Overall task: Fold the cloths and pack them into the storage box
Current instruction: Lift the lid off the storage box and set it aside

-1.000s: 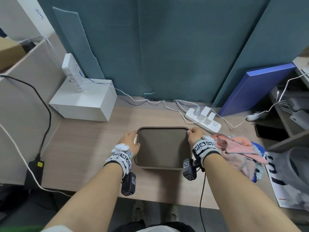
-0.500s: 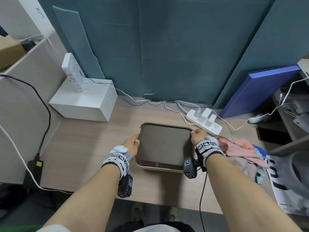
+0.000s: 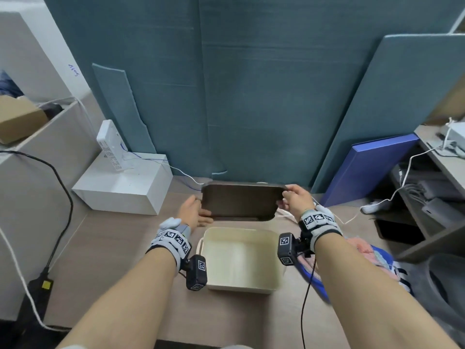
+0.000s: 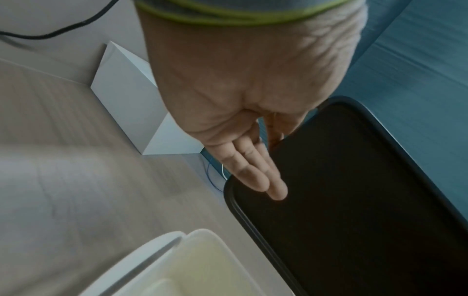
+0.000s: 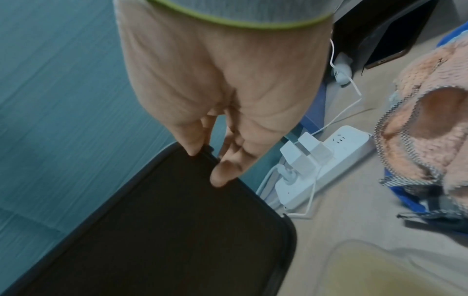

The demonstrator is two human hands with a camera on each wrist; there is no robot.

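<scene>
Wooden tabletop (image 3: 120, 248) | cream storage box (image 3: 241, 260) stands uncovered | dark lid (image 3: 239, 201) held above | left hand (image 3: 192, 214) flat under it | right hand (image 3: 298, 200) pinches its edge | pink cloths (image 5: 425, 128) lie right of box.

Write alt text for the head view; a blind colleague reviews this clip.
Both hands hold a dark lid tilted above an open cream storage box on a wooden desk: left hand, right hand. Pink cloths lie heaped at right.
</scene>
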